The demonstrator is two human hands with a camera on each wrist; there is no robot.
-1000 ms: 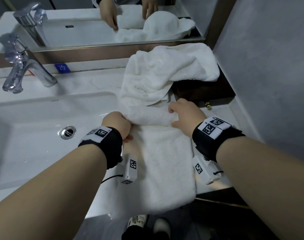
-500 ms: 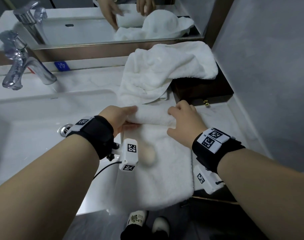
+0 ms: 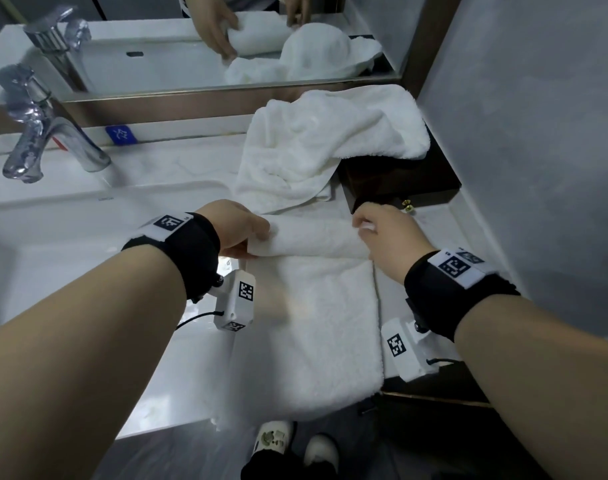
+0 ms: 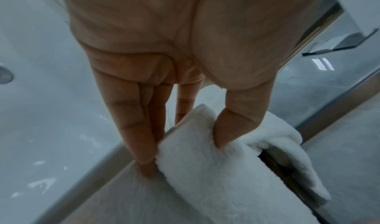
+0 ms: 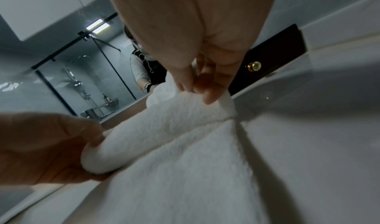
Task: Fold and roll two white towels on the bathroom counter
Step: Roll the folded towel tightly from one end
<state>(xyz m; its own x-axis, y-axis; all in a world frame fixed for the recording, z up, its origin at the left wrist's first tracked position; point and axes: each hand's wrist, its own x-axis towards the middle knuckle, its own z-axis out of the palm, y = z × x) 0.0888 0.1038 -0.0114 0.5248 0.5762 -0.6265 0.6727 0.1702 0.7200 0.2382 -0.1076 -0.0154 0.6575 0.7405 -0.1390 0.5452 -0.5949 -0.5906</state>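
Your left hand (image 3: 240,226) and right hand (image 3: 382,230) each pinch one end of the roll (image 3: 316,235) begun at the far edge of the folded towel (image 3: 313,323); most remains flat. Beyond the roll, the second towel (image 3: 330,140) lies crumpled, untouched.

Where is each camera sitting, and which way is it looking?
Head: on the head, looking down at the counter; both forearms and hands show.
Left wrist: looks along the left hand at the rolled towel.
Right wrist: looks along the right hand; the left hand shows too.
All three share the towel roll.
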